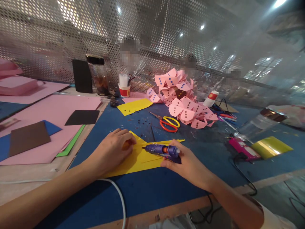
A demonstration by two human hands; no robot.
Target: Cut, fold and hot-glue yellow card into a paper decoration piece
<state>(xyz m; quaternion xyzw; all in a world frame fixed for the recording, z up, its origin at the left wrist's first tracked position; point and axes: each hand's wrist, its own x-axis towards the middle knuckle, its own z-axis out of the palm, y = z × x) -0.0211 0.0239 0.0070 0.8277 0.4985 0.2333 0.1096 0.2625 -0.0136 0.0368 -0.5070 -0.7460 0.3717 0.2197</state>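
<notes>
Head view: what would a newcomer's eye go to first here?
Probably the heap of pink folded pieces with small square marks, towards the far side of the blue tabletop. Next, the purple hot glue gun in the grip of the right hand, its nozzle pointing towards the left hand over a bright yellow sheet. Between heap and hands lie red-and-yellow-handled scissors.

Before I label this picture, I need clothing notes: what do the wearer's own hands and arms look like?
The left hand and right hand are bare, with no glove, ring or watch visible. A pale, off-white fabric sleeve covers the upper right arm; the left forearm is bare to the picture's edge, any sleeve there out of view.
</notes>
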